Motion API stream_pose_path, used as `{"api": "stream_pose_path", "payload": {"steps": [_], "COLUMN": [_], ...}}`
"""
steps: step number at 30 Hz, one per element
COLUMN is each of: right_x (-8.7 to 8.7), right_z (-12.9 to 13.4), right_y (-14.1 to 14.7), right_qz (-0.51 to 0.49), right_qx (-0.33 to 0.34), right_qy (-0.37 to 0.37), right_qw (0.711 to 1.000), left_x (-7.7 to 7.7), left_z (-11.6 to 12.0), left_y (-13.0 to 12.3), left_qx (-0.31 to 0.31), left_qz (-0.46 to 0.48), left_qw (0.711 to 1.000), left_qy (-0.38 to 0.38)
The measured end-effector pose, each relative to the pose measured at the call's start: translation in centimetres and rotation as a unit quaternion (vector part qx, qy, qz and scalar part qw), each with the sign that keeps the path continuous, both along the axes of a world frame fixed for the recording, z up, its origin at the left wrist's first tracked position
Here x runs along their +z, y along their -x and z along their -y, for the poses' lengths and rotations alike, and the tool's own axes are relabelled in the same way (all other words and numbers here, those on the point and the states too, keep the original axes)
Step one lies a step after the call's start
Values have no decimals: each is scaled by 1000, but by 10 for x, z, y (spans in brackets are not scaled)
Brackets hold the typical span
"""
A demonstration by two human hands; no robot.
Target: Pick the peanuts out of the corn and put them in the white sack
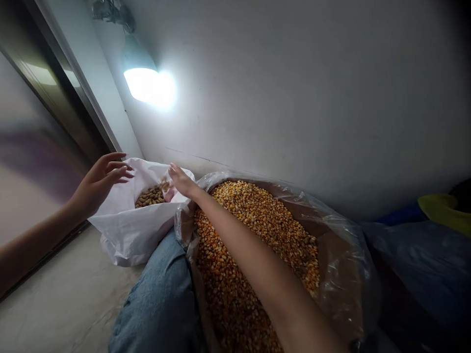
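L hand [105,179] raised just beyond L side of white bag's mouth, bare forearm coming in from L edge of view; fingers loosely curved, slightly spread, nothing in grasp. R hand [183,181] at R side of same bag's opening, fingertips pointing up & to L; whether fingers are clenched on anything or released: can't tell, partly hidden + blurred. White bag [136,233] stands on floor [69,294], mouth wide, sides creased. In-shell peanuts [150,197] lie inside it, visible btwn the two hands; a few blurred pale bits, prob. also peanuts, show nr R fingers. Pinkish patch just below R hand, ID unclear. R forearm crosses above loose corn kernels [253,206], yellow to orange-red, heaped in brown container [333,250] w/ clear plastic [355,240] around its rim; kernels pile higher toward wall side, brown inner wall exposed on R. Container is R of bag, close beside it. Blue jeans leg [158,294] in front of bag, against container's L side. Lit bulb [142,73] hangs from a fitting on pale wall [294,98], above & behind bag. Far R: dark blue fabric-like item [415,260], yellow-green item [447,211] above it, both dim.
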State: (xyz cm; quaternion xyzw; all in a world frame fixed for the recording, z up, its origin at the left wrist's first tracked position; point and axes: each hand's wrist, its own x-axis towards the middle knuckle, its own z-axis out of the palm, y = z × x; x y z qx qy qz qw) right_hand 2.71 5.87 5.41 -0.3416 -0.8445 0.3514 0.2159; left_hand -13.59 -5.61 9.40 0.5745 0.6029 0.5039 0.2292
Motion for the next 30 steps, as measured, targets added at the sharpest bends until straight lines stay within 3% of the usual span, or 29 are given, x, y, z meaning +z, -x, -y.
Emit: {"api": "stream_pose_path", "payload": {"steps": [2, 5, 8, 10, 12, 14, 16, 19, 22, 25, 27, 30], "right_x": [-11, -16, -20, -29, -41, -56, -68, -78, -83, -87, -89, -90], "right_z": [13, 27, 42, 55, 68, 78, 85, 90, 96, 101, 103, 104], "right_y": [-19, -93, -183, -233, -268, -289, -302, -317, -330, -338, -338, -337], "right_qz": [-17, -48, 60, 142, 194, 205, 191, 164, 154, 190, 212, 204], "right_qx": [-37, -88, -105, -101, -96, -102, -119, -149, -173, -174, -143, -86], "right_qy": [22, 40, 46, 74, 103, 122, 127, 136, 179, 195, 193, 212], "right_qw": [999, 994, 992, 982, 971, 966, 966, 965, 956, 947, 947, 952], "left_x": [-7, -17, -20, -18, -17, -25, -47, -103, -164, -202, -212, -213], "left_z": [6, 12, 15, 13, 10, 7, 8, 17, 28, 31, 30, 28], "left_y": [-9, -27, -55, -84, -121, -166, -213, -273, -304, -306, -299, -287], "left_qx": [-21, -49, -103, -189, -320, -468, -575, -627, -660, -689, -711, -742], "left_qz": [12, 30, 17, -38, -118, -191, -261, -420, -479, -452, -420, -382], "left_qw": [1000, 998, 994, 981, 940, 863, 775, 651, 549, 521, 522, 527], "left_qy": [0, 9, 18, 14, 10, 13, 4, -82, -183, -221, -212, -160]}}
